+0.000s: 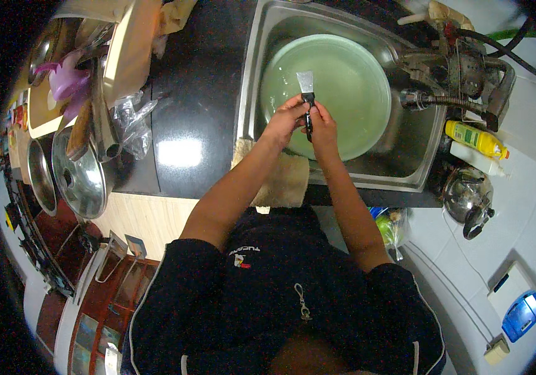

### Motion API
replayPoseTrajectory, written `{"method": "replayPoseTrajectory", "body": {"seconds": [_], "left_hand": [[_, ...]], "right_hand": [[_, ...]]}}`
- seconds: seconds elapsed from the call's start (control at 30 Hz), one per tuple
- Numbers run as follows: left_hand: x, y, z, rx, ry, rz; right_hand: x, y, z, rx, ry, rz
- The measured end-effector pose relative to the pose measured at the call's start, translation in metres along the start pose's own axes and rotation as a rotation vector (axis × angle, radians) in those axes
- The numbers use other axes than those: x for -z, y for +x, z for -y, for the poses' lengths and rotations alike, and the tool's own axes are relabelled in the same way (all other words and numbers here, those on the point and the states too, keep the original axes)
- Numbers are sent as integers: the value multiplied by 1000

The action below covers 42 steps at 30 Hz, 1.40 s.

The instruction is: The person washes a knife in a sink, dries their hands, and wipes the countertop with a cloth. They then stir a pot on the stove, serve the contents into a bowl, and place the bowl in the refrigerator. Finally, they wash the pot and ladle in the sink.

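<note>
Left fingers (293, 109) and right fingers (322, 117) gripping a black-handled scraper (305, 81), over a green basin (385, 100), steel sink (415, 153) around it

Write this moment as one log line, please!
left hand: holding scraper | right hand: holding scraper | scraper: blade forward, over basin | basin: in sink
</note>
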<state>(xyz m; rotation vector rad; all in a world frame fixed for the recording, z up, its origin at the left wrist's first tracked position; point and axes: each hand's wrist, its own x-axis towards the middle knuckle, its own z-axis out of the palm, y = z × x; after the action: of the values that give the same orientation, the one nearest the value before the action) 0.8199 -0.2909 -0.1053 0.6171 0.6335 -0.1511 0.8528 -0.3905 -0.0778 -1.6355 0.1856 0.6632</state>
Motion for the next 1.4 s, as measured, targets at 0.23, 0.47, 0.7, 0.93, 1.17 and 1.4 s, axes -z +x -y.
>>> {"method": "replayPoseTrajectory", "body": {"seconds": [0.23, 0.47, 0.7, 0.93, 1.17, 1.4], "left_hand": [[-2, -8, -11, -72, 76, 4], [-7, -20, -27, -24, 82, -253], [-3, -36, -75, -133, 7, -155], [20, -62, -115, -249, -17, -100], [59, -87, -112, -248, -35, -154], [68, -97, -102, -172, 31, -153]], "right_hand": [[4, -1, 10, 232, -175, 52], [10, -1, 1, 623, -655, -58], [-26, 9, 48, 476, -561, 142], [-83, 58, 112, 427, -384, 192], [-190, 116, 253, 863, -703, 208], [-305, 126, 343, 1123, -1205, 30]]}}
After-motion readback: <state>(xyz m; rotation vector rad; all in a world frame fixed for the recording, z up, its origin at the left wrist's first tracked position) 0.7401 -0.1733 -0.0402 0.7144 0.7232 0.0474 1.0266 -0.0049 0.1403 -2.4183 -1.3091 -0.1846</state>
